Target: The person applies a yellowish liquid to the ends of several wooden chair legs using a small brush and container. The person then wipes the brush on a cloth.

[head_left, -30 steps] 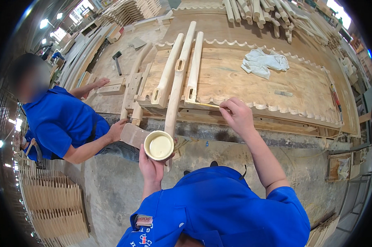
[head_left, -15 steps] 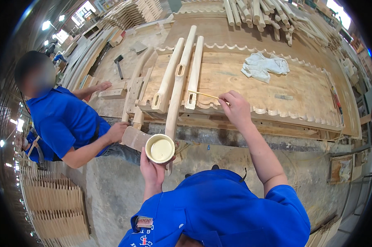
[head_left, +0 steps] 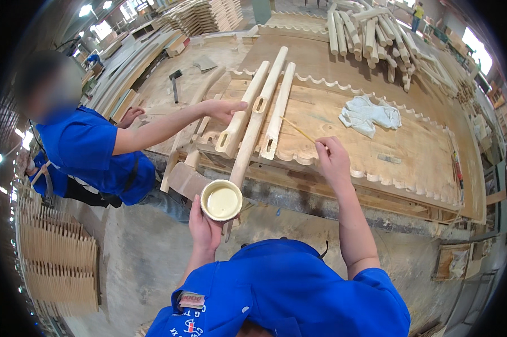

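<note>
My left hand [head_left: 204, 229] is wrapped round a small round cup [head_left: 222, 219] of cream-coloured liquid [head_left: 222, 202], held over the table's near edge. Between the fingers of my right hand [head_left: 333, 160] is a thin yellowish stick [head_left: 299, 131]. Its tip lies by the side of the right wooden post [head_left: 281, 109], above that post's slotted end; whether they touch I cannot tell. A middle post [head_left: 246, 151] with a slot and a left post [head_left: 230, 135] with a slot lie alongside. A co-worker's hand [head_left: 230, 110] is on the left post.
The co-worker [head_left: 85, 140] stands at my left. On the table are a scalloped wooden rack [head_left: 371, 151], a white cloth [head_left: 370, 115], a hammer [head_left: 175, 87] and a small wood block [head_left: 389, 159]. Wooden rods [head_left: 371, 39] are piled at the back.
My right hand has drawn the stick away from the slotted end of the right post. The co-worker's arm has reached across to the left post. The view has shifted slightly.
</note>
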A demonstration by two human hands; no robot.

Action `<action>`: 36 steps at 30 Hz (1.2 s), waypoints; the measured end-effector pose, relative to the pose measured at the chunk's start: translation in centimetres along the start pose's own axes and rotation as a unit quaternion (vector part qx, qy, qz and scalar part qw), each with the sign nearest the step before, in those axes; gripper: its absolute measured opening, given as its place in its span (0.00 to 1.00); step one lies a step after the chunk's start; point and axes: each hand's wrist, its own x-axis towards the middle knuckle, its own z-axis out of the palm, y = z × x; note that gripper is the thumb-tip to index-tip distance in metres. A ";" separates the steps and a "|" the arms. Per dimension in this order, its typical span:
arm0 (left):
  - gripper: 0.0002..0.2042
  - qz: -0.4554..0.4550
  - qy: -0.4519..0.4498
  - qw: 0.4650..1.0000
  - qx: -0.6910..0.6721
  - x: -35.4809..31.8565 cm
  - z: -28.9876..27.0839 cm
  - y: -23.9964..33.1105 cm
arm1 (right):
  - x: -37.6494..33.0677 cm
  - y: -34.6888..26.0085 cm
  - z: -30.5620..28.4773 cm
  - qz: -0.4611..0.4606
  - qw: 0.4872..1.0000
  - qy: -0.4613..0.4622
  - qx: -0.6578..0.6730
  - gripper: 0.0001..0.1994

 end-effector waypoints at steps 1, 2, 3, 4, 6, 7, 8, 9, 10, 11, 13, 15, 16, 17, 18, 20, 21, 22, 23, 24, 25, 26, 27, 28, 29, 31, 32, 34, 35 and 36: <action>0.24 0.000 -0.003 1.000 -0.001 0.1 0.0 0.1 | 0.0 0.4 -0.5 -0.003 1.000 0.000 0.017 0.06; 0.24 0.001 -0.009 1.000 -0.003 0.1 -0.1 0.1 | 0.0 0.6 -0.9 -0.006 0.999 -0.001 0.035 0.06; 0.24 0.001 -0.015 1.000 -0.005 0.1 -0.3 0.1 | -0.1 0.7 -1.4 0.002 0.999 -0.009 0.037 0.06; 0.24 0.002 -0.022 1.000 -0.007 0.1 -0.3 0.1 | -0.1 0.9 -1.9 0.010 0.999 -0.017 0.040 0.06; 0.23 0.005 -0.017 1.000 -0.019 0.1 -0.3 0.1 | -0.3 0.3 -2.4 0.010 0.998 -0.022 0.052 0.06; 0.23 0.007 -0.015 1.000 -0.025 0.1 -0.2 0.1 | -0.4 0.0 -2.6 0.001 0.998 -0.019 0.061 0.06; 0.22 0.011 -0.010 0.999 -0.035 0.3 -0.6 -0.2 | -0.3 -0.8 -2.9 -0.010 0.997 -0.018 0.070 0.05; 0.21 0.016 -0.004 0.999 -0.046 0.9 -1.2 -0.4 | -0.2 -1.6 -3.0 -0.026 0.997 -0.042 0.064 0.05; 0.20 0.021 0.002 0.998 -0.056 1.3 -1.6 -0.6 | -0.2 -2.6 -3.1 -0.043 0.995 -0.067 0.057 0.05; 0.19 0.029 0.005 0.998 -0.051 1.8 -1.2 -0.6 | -0.2 -3.7 -3.3 -0.057 0.993 -0.090 0.047 0.05; 0.18 0.048 0.016 0.998 -0.039 2.9 0.3 -0.2 | 0.7 -6.1 -3.8 -0.187 0.974 -0.125 -0.034 0.05; 0.18 0.057 0.013 0.998 -0.012 3.5 1.5 0.2 | 1.6 -8.8 -4.3 -0.287 0.936 -0.162 -0.124 0.05; 0.18 0.058 0.007 0.998 0.003 3.6 1.4 0.4 | 2.1 -10.8 -4.5 -0.328 0.911 -0.177 -0.176 0.06; 0.18 0.058 0.010 0.998 0.006 3.6 1.7 0.4 | 2.6 -12.3 -4.5 -0.367 0.883 -0.190 -0.224 0.07; 0.18 0.057 0.006 0.998 0.010 3.7 2.3 0.7 | 2.9 -13.6 -4.5 -0.391 0.867 -0.189 -0.245 0.07; 0.19 0.057 -0.005 0.998 0.011 3.8 2.8 0.7 | 3.4 -15.6 -4.3 -0.439 0.832 -0.182 -0.286 0.09; 0.19 0.052 -0.002 0.999 0.009 3.8 2.8 0.6 | 3.7 -15.8 -3.9 -0.435 0.828 -0.204 -0.290 0.08; 0.19 0.046 0.002 0.999 0.007 3.6 2.9 0.5 | 4.0 -15.8 -3.5 -0.431 0.823 -0.225 -0.294 0.08; 0.19 0.042 0.001 0.999 0.003 3.7 3.1 0.4 | 4.3 -15.7 -3.2 -0.427 0.817 -0.243 -0.302 0.08; 0.19 0.041 0.002 0.999 -0.007 3.7 3.2 0.4 | 4.4 -15.3 -3.0 -0.402 0.833 -0.268 -0.269 0.08; 0.18 0.041 0.004 0.999 -0.017 3.5 3.0 0.4 | 4.5 -14.7 -2.7 -0.375 0.848 -0.293 -0.234 0.08; 0.18 0.041 0.007 0.999 -0.029 3.4 2.9 0.3 | 4.7 -14.3 -2.4 -0.349 0.858 -0.319 -0.200 0.08; 0.18 0.041 -0.001 0.999 -0.032 3.3 2.8 0.3 | 4.8 -13.9 -2.4 -0.296 0.881 -0.336 -0.154 0.08; 0.18 0.040 -0.009 0.999 -0.035 3.3 2.6 0.4 | 4.8 -13.7 -2.5 -0.242 0.898 -0.352 -0.106 0.08; 0.18 0.038 -0.015 0.998 -0.036 3.3 2.4 0.5 | 4.7 -13.2 -2.5 -0.184 0.910 -0.366 -0.056 0.09; 0.19 0.028 -0.031 0.998 -0.050 3.6 2.3 0.5 | 4.6 -11.2 -2.2 -0.090 0.922 -0.376 -0.007 0.09; 0.20 0.019 -0.039 0.998 -0.054 3.7 2.5 0.8 | 4.4 -10.5 -1.9 -0.056 0.924 -0.376 0.027 0.08; 0.22 0.006 -0.045 0.998 -0.045 4.3 2.9 1.1 | 4.4 -9.2 -1.4 -0.028 0.930 -0.361 0.057 0.08; 0.23 0.003 -0.043 0.999 -0.031 4.8 3.1 1.1 | 4.4 -8.7 -1.1 -0.033 0.935 -0.348 0.055 0.07; 0.25 0.000 -0.041 0.999 -0.016 5.2 3.4 1.1 | 4.4 -8.2 -0.9 -0.039 0.940 -0.334 0.053 0.07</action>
